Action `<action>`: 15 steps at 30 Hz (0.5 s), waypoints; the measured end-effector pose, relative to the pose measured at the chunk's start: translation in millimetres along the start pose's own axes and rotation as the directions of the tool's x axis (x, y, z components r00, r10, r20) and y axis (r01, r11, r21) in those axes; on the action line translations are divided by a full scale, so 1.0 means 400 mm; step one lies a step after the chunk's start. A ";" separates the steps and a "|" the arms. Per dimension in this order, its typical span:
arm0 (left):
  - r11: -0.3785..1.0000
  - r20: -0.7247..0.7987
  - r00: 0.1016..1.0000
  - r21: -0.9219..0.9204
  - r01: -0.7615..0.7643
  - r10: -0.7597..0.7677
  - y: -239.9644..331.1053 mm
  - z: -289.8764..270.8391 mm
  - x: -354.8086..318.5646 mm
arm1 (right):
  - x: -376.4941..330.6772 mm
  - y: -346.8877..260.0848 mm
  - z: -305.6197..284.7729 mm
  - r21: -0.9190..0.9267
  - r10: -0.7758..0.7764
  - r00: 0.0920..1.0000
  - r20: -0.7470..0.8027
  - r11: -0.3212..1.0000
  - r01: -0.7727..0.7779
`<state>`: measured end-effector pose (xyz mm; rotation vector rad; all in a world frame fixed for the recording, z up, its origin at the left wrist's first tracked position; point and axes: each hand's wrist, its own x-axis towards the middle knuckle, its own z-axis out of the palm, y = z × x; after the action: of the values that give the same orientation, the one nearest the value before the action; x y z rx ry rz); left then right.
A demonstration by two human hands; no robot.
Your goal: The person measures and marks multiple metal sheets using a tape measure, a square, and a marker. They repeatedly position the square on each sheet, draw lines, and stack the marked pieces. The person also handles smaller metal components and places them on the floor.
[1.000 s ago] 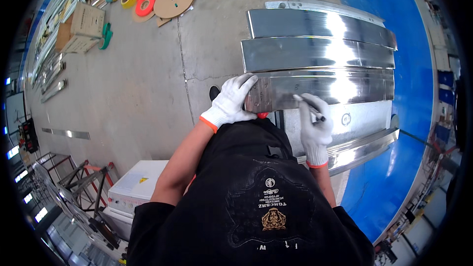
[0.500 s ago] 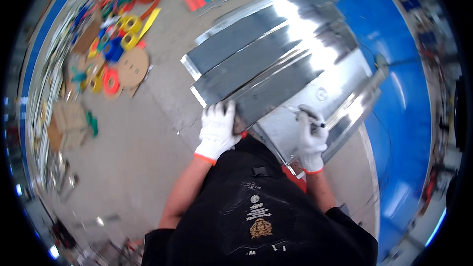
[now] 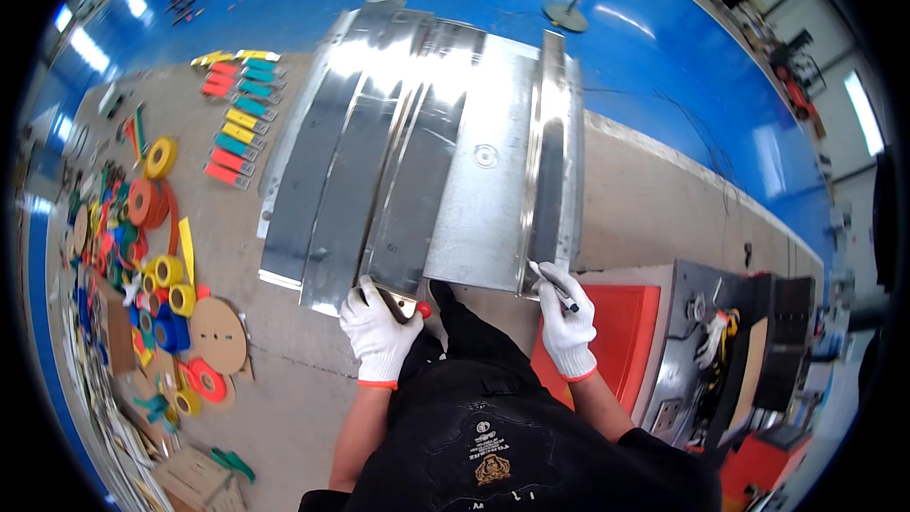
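Observation:
My left hand [image 3: 377, 337], in a white knit glove with an orange cuff, is closed on the near end of a dark, shiny metal strip [image 3: 406, 237]. Beside its thumb is a red ball knob [image 3: 423, 309]. My right hand [image 3: 567, 322], gloved alike, pinches a marker pen [image 3: 572, 307] whose tip points up and left, close to the near end of a narrow raised metal strip [image 3: 548, 180]. Whether the tip touches metal, I cannot tell. Between the hands lies a bare silver sheet [image 3: 479, 228] with a round mark. More dark strips [image 3: 327, 199] lie side by side on the left.
Red, yellow and green tags [image 3: 237, 133] lie in a row on the floor at left. Coloured tape rolls [image 3: 169, 270] and a cardboard disc [image 3: 218, 335] sit nearer. At right stand a red panel [image 3: 621, 322] and a grey machine [image 3: 678, 360]. A round-based post [image 3: 566, 16] stands beyond.
My view has swung to the right, so the metal strips now run nearly straight away from me. My right hand with the marker pen has moved from the silver sheet to the right strip's near end.

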<state>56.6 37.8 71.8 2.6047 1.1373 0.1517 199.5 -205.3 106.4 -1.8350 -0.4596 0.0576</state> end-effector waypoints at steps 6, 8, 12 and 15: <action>0.943 0.045 0.966 -0.236 -0.237 0.254 0.069 -0.072 0.010 | -0.120 -0.036 -0.062 -0.276 -0.041 0.989 -0.145 0.961 -0.001; 0.914 0.097 0.945 -0.302 -0.272 0.313 0.125 -0.081 0.006 | -0.141 -0.032 -0.089 -0.254 -0.027 0.983 -0.184 0.967 -0.021; 0.850 0.042 0.886 -0.308 -0.428 0.462 0.249 -0.065 -0.011 | -0.144 -0.041 -0.139 -0.316 -0.053 0.973 -0.226 0.948 -0.022; 0.847 0.025 0.871 -0.249 -0.470 0.490 0.382 -0.029 -0.003 | -0.161 -0.006 -0.194 -0.307 -0.032 0.962 -0.270 0.950 -0.055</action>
<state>160.4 -58.9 129.9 2.5905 0.3821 0.2571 160.4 -297.2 120.7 -2.1179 -0.2731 -0.2729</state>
